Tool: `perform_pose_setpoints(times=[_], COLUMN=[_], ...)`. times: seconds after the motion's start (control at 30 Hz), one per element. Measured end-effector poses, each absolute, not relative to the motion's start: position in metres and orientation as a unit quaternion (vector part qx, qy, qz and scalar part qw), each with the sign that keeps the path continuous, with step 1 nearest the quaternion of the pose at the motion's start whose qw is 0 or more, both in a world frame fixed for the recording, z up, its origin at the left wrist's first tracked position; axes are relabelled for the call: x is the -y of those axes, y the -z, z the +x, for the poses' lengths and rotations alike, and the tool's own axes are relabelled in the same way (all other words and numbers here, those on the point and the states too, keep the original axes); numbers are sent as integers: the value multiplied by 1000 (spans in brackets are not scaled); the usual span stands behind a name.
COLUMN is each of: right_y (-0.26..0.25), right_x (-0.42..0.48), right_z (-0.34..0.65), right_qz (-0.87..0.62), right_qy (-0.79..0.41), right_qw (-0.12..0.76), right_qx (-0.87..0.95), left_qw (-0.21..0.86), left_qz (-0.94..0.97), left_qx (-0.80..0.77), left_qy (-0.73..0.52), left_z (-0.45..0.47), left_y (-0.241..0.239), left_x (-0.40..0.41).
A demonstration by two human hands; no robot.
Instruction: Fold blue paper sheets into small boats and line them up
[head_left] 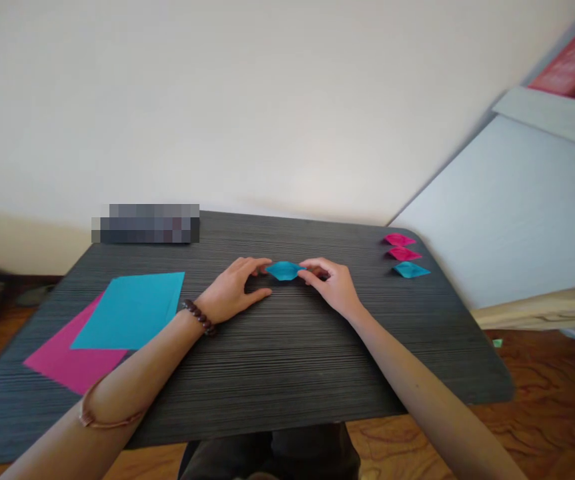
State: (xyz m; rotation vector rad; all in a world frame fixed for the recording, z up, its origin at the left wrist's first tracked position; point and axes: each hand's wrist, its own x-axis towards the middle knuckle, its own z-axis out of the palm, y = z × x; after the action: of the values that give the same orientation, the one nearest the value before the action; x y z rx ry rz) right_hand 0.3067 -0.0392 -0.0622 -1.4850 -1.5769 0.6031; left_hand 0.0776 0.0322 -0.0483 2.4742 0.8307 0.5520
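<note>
Head camera looks down on a dark ribbed table (pixel 277 360), and I place everything from the folded blue paper (pixel 284 270), which lies flat near the table's middle, toward the far edge. Well to the left of that paper and nearer to me lies a flat blue sheet (pixel 132 310), overlapping a pink sheet (pixel 72 363) that sticks out beneath it on the near left. Left of the paper and beyond it, at the table's back edge, sits a dark blurred object (pixel 147 225) that I cannot make out. Well to the right of the paper three small folded pieces lie in a short row: two pink folded pieces (pixel 398 239) farthest back, then a small blue folded piece (pixel 410 269) nearly level with the paper. Farther right a pale board (pixel 507 213) leans by the table, and a wooden floor (pixel 542 400) shows below it. My left hand (pixel 235 293), with a bead bracelet (pixel 200 317) at the wrist, comes in from the paper's left. It is loose, its fingertips resting on the paper's left tip and its thumb spread apart on the table. My right hand (pixel 332 283) comes from the paper's right, fingers curled and bunched with the thumb, pinching the right tip.
</note>
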Motion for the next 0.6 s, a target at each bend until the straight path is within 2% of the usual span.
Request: perform_pose_setpoints(times=[0.27, 0.6], right_y=[73, 78], right_x=[83, 148], right_z=[356, 436], right_qz=[-657, -729], right_qy=[-199, -84], right_qw=[454, 455], right_qx=[568, 504], left_qw=[96, 57], left_qz=[937, 942], left_qx=[-293, -293], left_qy=[-166, -151], left_z=[107, 110], left_y=[57, 63], left_x=[-9, -7])
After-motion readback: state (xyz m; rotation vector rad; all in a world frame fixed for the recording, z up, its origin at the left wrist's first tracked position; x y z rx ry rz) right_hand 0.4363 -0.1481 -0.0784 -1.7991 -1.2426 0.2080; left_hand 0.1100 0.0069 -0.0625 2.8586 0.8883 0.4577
